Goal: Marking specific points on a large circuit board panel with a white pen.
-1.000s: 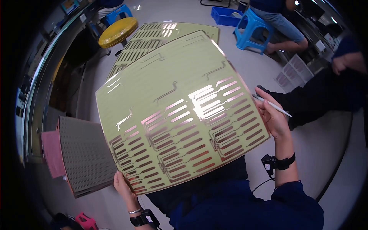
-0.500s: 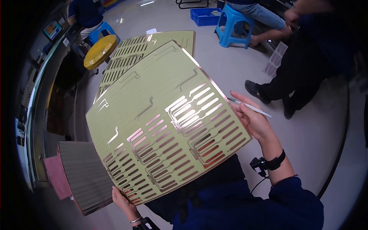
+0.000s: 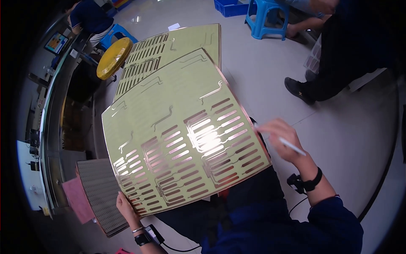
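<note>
A large yellow-green circuit board panel (image 3: 177,127) with copper traces and bars is held tilted in front of me. My left hand (image 3: 127,207) grips its lower left corner, with the fingers partly hidden behind it. A slim white pen-like tool (image 3: 292,147) is in my right hand (image 3: 281,137), which is blurred beside the panel's right edge. Whether those fingertips touch the edge, I cannot tell. Bright light glares off the copper bars near the panel's middle. Beyond its upper edge lies another similar green panel (image 3: 190,38), partly covered.
Left of my left hand are a dark grey panel (image 3: 99,186) and a pink sheet (image 3: 78,199). Ahead stand a yellow round stool (image 3: 114,57), a blue stool (image 3: 266,21) and a blue crate (image 3: 232,9). A person's dark shoe (image 3: 298,89) is at the right. Another person sits far left.
My right hand has come off the panel's right edge or slid lower along it, still with the white tool. The panel has tilted slightly, shifting the glare. My view has shifted a little.
</note>
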Demonstrator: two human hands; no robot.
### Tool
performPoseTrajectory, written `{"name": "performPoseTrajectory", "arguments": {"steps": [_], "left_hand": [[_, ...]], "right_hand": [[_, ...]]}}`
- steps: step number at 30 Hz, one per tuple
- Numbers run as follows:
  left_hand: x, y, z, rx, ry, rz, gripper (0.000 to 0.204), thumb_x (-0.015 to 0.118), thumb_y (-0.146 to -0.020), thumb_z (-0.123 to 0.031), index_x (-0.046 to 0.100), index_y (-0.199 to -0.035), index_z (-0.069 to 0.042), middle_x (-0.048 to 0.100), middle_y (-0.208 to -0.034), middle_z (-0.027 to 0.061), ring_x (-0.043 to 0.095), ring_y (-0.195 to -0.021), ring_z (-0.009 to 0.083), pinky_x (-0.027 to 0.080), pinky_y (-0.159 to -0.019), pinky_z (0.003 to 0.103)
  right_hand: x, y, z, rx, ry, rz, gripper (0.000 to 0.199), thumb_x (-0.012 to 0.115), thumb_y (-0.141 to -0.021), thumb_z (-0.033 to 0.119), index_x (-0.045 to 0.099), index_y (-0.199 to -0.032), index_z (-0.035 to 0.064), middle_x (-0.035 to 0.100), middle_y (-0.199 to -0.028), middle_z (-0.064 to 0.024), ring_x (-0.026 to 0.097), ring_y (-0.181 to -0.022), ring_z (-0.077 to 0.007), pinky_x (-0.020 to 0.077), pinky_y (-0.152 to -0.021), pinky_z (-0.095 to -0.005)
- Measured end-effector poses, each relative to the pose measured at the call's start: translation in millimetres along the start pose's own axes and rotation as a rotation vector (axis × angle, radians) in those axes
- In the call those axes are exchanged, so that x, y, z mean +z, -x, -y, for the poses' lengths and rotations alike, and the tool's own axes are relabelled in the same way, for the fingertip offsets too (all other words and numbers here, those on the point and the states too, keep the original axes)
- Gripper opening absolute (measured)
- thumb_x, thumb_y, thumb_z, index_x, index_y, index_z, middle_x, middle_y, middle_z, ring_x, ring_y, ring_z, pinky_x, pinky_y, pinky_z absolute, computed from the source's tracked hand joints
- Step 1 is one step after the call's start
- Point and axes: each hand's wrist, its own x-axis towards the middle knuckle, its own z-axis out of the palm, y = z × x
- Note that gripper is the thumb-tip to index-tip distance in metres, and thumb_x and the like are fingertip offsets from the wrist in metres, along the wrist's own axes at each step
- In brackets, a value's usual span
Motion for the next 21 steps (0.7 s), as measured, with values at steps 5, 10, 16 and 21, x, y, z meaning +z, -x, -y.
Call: {"name": "performPoseTrajectory", "arguments": {"steps": [5,10,16,21], "left_hand": [[9.7,2.1,-14.5,0.156,-0.548,-0.091,0.032,0.044,-0.1,-0.025,0.056,-0.093,0.004,0.063,-0.083,0.0102,0.059,-0.072,0.0158,0.048,-0.068,0.029],[39.1,2.4,-31.2,0.384,-0.921,-0.304,0.03,0.045,-0.099,-0.022,0.055,-0.111,0.004,0.063,-0.093,0.0178,0.059,-0.078,0.0242,0.047,-0.074,0.034],[38.1,-16.0,-14.6,0.166,-0.711,-0.251,0.033,0.045,-0.099,-0.022,0.053,-0.118,0.004,0.062,-0.101,0.018,0.059,-0.087,0.0222,0.047,-0.079,0.034],[31.2,-21.4,-4.1,0.171,-0.585,-0.23,0.034,0.045,-0.099,-0.023,0.053,-0.115,0.006,0.062,-0.101,0.0143,0.057,-0.088,0.0185,0.046,-0.08,0.031]], "right_hand": [[-3.0,12.6,-0.9,-0.154,0.049,0.26,0.022,0.061,-0.076,0.005,0.065,-0.099,0.0036,0.066,-0.093,-0.0089,0.063,-0.084,-0.0245,0.0501,-0.077,-0.0341],[-0.5,8.3,-10.2,-0.201,0.022,0.29,0.025,0.07,-0.072,0.005,0.065,-0.096,0.0065,0.067,-0.097,-0.0048,0.063,-0.085,-0.0229,0.0504,-0.077,-0.0327],[-2.5,9.8,-15.7,-0.188,0.001,0.31,0.023,0.072,-0.071,0.006,0.064,-0.093,0.0081,0.067,-0.101,-0.003,0.064,-0.087,-0.02,0.0505,-0.076,-0.0315],[-3.8,5.2,-15.3,-0.217,0.024,0.331,0.019,0.073,-0.074,0.01,0.065,-0.092,0.0104,0.068,-0.1,-0.0007,0.064,-0.087,-0.0166,0.0504,-0.074,-0.0287]]}}
